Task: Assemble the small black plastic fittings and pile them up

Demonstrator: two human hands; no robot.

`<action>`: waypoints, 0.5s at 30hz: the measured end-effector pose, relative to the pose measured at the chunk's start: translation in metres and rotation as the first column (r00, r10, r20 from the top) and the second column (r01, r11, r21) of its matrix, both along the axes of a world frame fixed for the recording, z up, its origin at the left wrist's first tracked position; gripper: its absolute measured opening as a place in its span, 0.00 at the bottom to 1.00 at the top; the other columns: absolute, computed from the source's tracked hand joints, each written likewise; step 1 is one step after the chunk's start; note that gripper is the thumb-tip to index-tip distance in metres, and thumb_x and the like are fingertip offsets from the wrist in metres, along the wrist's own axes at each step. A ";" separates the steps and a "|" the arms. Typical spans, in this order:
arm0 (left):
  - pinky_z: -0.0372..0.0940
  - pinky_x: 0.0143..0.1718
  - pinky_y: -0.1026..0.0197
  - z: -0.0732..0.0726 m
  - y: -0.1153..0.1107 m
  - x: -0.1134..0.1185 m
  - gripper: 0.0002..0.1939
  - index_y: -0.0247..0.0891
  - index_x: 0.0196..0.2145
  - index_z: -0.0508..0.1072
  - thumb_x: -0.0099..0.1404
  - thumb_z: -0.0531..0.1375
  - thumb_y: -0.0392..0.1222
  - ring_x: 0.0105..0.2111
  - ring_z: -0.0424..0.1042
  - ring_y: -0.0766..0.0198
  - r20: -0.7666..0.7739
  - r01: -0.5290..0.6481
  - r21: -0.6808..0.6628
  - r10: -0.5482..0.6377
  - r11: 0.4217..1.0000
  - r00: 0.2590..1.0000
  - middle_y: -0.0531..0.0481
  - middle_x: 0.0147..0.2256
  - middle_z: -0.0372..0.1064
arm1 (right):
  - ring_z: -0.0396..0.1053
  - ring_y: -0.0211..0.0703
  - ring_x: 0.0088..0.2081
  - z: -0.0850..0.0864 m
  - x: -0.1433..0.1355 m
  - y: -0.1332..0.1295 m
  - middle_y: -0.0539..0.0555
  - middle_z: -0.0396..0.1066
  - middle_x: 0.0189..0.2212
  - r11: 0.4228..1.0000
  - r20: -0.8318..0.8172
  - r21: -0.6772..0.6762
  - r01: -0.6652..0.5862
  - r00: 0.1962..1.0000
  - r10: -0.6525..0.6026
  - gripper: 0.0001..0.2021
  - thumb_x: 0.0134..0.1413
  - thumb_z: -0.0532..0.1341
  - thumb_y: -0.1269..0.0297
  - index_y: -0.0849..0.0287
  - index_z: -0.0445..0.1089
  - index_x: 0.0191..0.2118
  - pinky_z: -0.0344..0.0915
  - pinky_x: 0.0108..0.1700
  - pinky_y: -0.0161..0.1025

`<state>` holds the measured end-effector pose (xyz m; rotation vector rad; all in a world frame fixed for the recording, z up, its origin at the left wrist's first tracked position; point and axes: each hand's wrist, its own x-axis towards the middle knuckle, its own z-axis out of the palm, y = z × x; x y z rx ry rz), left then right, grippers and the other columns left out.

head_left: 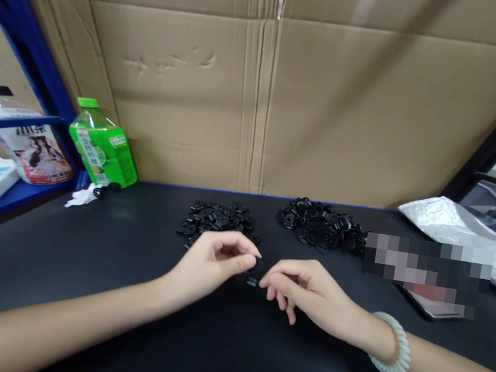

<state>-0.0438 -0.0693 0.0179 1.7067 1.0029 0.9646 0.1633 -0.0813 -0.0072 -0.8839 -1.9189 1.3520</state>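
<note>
Small black part (254, 271), partly hidden by fingers (243, 261)

**Pale coiled band (404, 349) on a bare right wrist**

The one thing worn in view is at the lower right of the frame: the band, pale mint to whitish, thick and ridged like a twisted cord or coil hair tie. It rings the wrist just behind the right hand (313, 292) — its segments rounded and evenly repeated, with a soft sheen. Both forearms, the left (69, 324) at lower left, are slim and bare. The left hand (213, 258), near the centre, is bare too — its fingers slender.
</note>
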 end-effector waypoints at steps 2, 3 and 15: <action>0.65 0.37 0.60 0.013 0.015 -0.013 0.08 0.34 0.29 0.76 0.54 0.64 0.42 0.32 0.71 0.61 -0.067 -0.085 0.096 0.091 0.992 0.994 0.49 0.29 0.75 | 0.64 0.33 0.24 0.000 0.001 0.000 0.52 0.68 0.27 1.000 0.031 0.009 -0.023 0.999 0.022 0.15 0.62 0.55 0.57 0.63 0.73 0.38 0.64 0.21 0.28; 0.65 0.39 0.60 0.019 0.025 -0.021 0.09 0.34 0.29 0.77 0.54 0.63 0.43 0.33 0.72 0.59 -0.098 -0.134 0.144 0.149 0.980 0.984 0.48 0.31 0.76 | 0.64 0.33 0.24 0.001 0.002 -0.001 0.52 0.68 0.27 0.999 0.052 0.013 -0.031 0.998 0.031 0.15 0.62 0.55 0.57 0.63 0.73 0.38 0.63 0.22 0.28; 0.61 0.36 0.58 0.019 0.063 -0.055 0.16 0.34 0.40 0.75 0.60 0.57 0.47 0.32 0.69 0.57 -0.356 -0.325 0.428 0.488 0.843 0.797 0.45 0.34 0.74 | 0.63 0.33 0.24 0.024 0.017 0.005 0.50 0.70 0.24 0.964 0.279 0.267 -0.018 0.958 -0.060 0.15 0.62 0.54 0.59 0.61 0.75 0.33 0.57 0.24 0.30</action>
